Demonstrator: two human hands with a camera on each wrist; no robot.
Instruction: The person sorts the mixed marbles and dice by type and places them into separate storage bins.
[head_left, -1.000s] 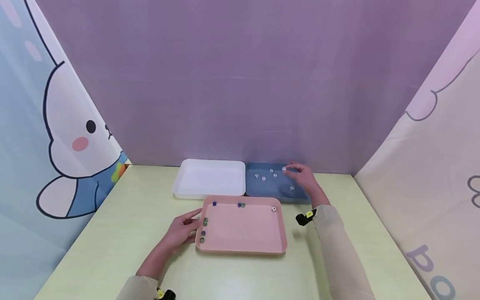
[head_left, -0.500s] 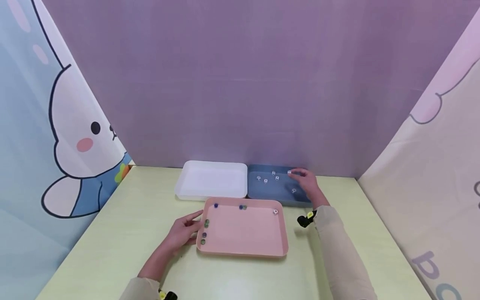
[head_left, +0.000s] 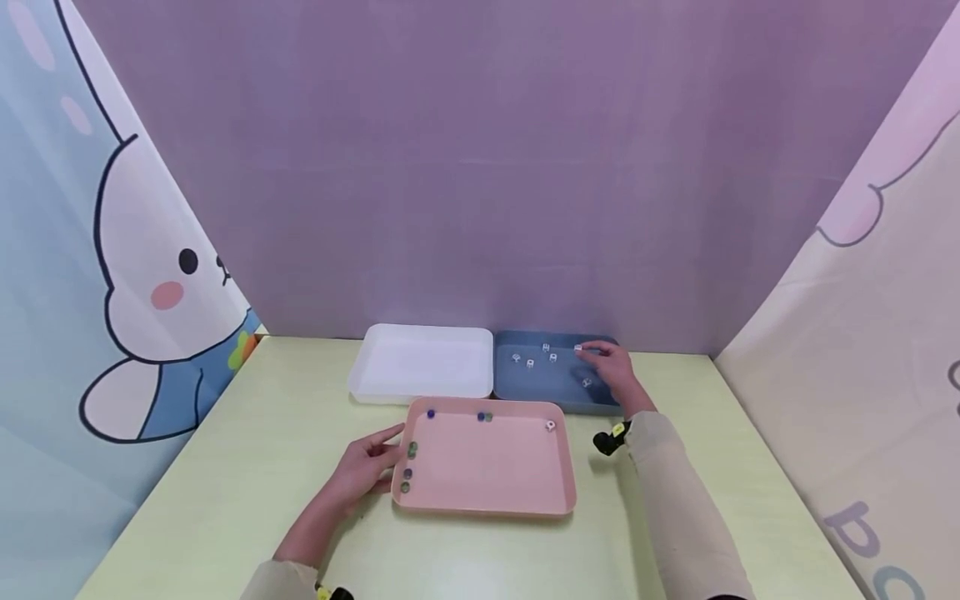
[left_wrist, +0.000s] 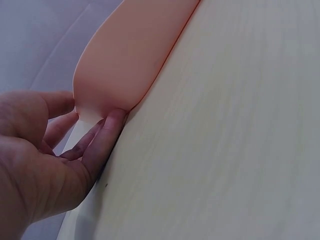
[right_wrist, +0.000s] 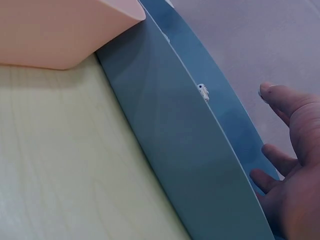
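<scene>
In the head view my right hand (head_left: 611,364) pinches a small white die (head_left: 577,348) over the far right of the blue tray (head_left: 540,393). The right wrist view hides most of that die behind the fingertip. Several other white dice, such as one die (head_left: 530,363), lie in the blue tray. My left hand (head_left: 362,468) holds the left end of the pink tray (head_left: 480,507), its fingers touching rim and lower side in the left wrist view. Inside the pink tray are several small blue and green beads (head_left: 412,451) and one white die (head_left: 551,426).
A white tray (head_left: 422,398) stands at the back left, against the blue tray. The pink tray sits right in front of both. A purple backdrop (head_left: 465,167) rises behind the pale table (head_left: 472,567), with printed cloths at each side.
The view has shifted slightly. My right hand stays at the far right of the blue tray with the die at its fingertips; my left hand keeps its place on the pink tray.
</scene>
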